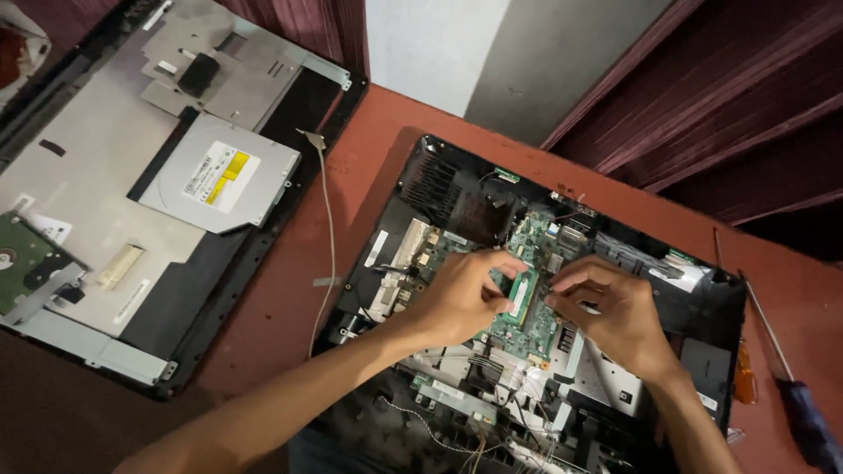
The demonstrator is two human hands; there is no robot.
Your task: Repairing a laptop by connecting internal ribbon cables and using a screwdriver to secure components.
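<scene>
Near the centre of the frame, our left hand (461, 294) and right hand (615, 312) pinch the two short ends of a small green memory module (523, 294), seated on the opened computer's mainboard (527, 329). We judge it light, thin, stiff and fragile; hold only its edges.

Second opened chassis (105, 175) with optical drive (219, 174) at left; screwdrivers (795, 395) far right.

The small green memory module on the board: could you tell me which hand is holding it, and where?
Both: the left hand and right hand pinch the memory module by its opposite long edges.
</scene>
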